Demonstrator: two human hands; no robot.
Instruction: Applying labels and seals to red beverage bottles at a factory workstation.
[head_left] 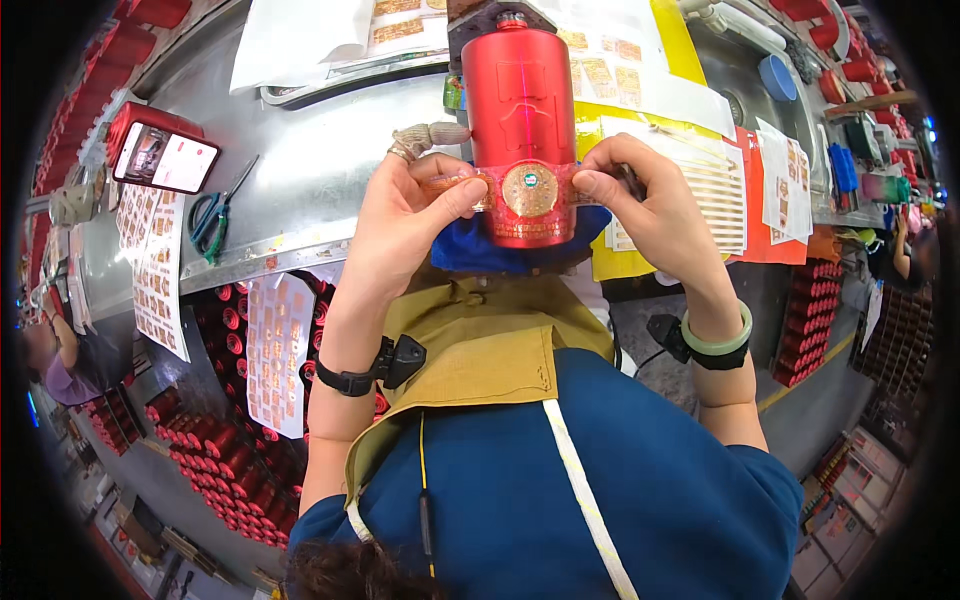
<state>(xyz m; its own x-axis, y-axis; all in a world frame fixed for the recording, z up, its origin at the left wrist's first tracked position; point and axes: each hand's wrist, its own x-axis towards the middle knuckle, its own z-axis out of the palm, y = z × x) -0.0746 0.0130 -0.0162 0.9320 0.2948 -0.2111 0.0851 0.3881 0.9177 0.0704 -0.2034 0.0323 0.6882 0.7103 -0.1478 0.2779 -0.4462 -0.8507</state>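
Note:
A shiny red bottle (520, 100) lies in front of me with its neck pointing away and its base towards me. Across its lower part stretches a clear label strip (529, 190) with a round gold medallion and gold patterning. My left hand (405, 210) pinches the strip's left end between thumb and fingers; beige covers sit on its index finger. At the other end, my right hand (655, 205) is closed on the strip with thumb and index finger. Both hands are beside the bottle's sides. Blue cloth (465, 252) shows beneath the base. A thin purplish light line runs along the bottle.
Left on the metal table (300, 180) are a phone (165, 155), scissors (215, 220) and label sheets (155, 270). More sheets lie on yellow and red boards (775, 200) to the right. A blue cup (777, 77) stands farther back. Stacked red bottles (215, 460) fill the lower left.

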